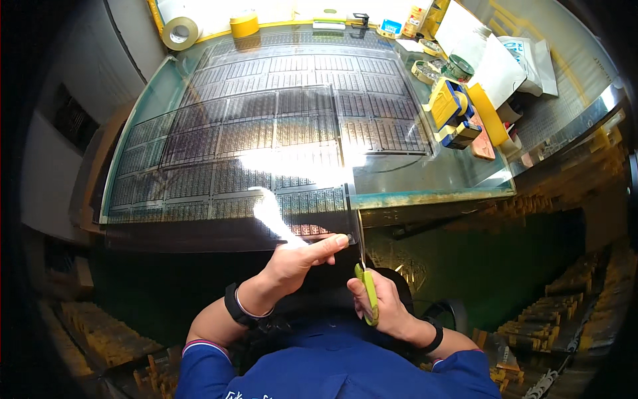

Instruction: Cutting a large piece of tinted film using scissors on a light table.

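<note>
A large dark film sheet (193,143), printed with a grid of small repeated patterns, overhangs the near edge of a glass-topped light table. Pinching the sheet's near right corner between thumb and fingers is my left hand (296,265). My right hand (392,309) is wrapped round the green handles of a pair of scissors (367,292). The blades point away from me, along the sheet's right edge, just right of my left thumb. Whether they touch the film I cannot tell. Bright glare washes out part of the sheet.
Beneath and beyond lies another printed film (382,113) on the glass table (425,176). A blue-and-yellow tape dispenser (455,113) stands on the right, near several tape rolls (428,70). Clear tape (181,33) and yellow tape (244,25) sit along the back edge.
</note>
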`<state>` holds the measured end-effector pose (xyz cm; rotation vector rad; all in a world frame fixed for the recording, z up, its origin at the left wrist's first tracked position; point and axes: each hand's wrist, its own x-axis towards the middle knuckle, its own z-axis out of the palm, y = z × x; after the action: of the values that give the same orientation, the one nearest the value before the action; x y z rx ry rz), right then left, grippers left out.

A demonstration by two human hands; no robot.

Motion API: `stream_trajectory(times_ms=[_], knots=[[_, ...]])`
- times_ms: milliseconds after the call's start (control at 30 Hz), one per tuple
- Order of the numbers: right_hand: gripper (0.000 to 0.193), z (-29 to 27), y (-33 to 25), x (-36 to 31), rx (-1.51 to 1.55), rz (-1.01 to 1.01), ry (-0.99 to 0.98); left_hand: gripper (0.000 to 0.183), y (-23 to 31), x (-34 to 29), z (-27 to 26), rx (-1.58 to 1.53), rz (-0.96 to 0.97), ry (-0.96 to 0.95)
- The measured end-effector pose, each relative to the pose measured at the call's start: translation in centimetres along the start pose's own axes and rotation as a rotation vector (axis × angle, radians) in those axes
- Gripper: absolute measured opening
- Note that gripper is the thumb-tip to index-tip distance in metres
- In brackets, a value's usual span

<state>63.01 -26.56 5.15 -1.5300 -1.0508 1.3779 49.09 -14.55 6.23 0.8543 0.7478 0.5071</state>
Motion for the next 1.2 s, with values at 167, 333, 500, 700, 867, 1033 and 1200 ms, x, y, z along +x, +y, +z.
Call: stream_trajectory(times_ms=[167,333,500,700,867,1033,1200], knots=[[0.039,0.0,-0.8,-0.2,-0.013,0.067,0.015,0.018,-0.3,-0.1,0.2,-0.013,-0.021,0.021],[0.038,0.2,-0.7,0.0,0.023,0.104,0.016,0.016,-1.2,-0.1,0.5,-0.172,-0.009,0.019],[0.038,0.5,-0.2,0.1,0.020,0.100,0.037,0.014,-1.4,0.3,0.9,-0.166,-0.014,0.073],[0.037,0.5,0.2,0.8,0.006,-0.007,0.080,0.012,-1.7,-0.4,0.9,-0.190,-0.094,-0.032],[0.037,0.3,0.0,0.8,-0.029,0.028,0.076,0.013,-2.2,-0.4,0.7,-0.177,-0.087,-0.008],[0.037,0.4,-0.8,0.4,-0.021,0.123,0.060,0.013,-1.9,-0.7,0.8,-0.149,-0.085,-0.026],[0.034,0.1,-0.4,1.0,-0.065,-0.019,0.106,0.017,-2.1,-1.1,1.2,-0.091,-0.127,-0.043]])
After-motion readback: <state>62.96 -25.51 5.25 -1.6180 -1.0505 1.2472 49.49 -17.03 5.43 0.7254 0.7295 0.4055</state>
